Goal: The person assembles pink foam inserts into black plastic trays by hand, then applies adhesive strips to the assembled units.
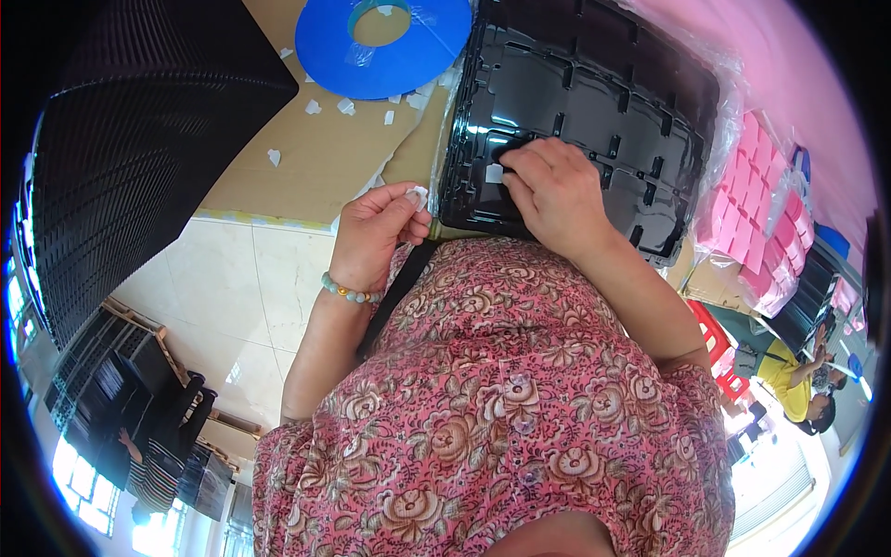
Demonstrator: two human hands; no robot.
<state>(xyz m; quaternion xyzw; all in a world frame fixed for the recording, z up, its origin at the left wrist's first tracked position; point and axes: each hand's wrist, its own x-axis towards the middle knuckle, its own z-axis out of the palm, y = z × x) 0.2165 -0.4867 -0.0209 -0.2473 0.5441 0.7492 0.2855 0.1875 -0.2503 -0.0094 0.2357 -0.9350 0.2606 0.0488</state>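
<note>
A stack of glossy black moulded plastic trays lies in front of me, partly inside a clear plastic bag. My right hand rests on the top tray near its front edge, fingertips pressing beside a small white sticker. My left hand hovers just left of the trays, pinching a small white scrap of paper between thumb and fingers. A green bead bracelet circles my left wrist.
A blue tape roll lies on brown cardboard strewn with white paper scraps. A tall black tray stack stands left. Pink sheets are stacked right. Other people sit at lower left and right.
</note>
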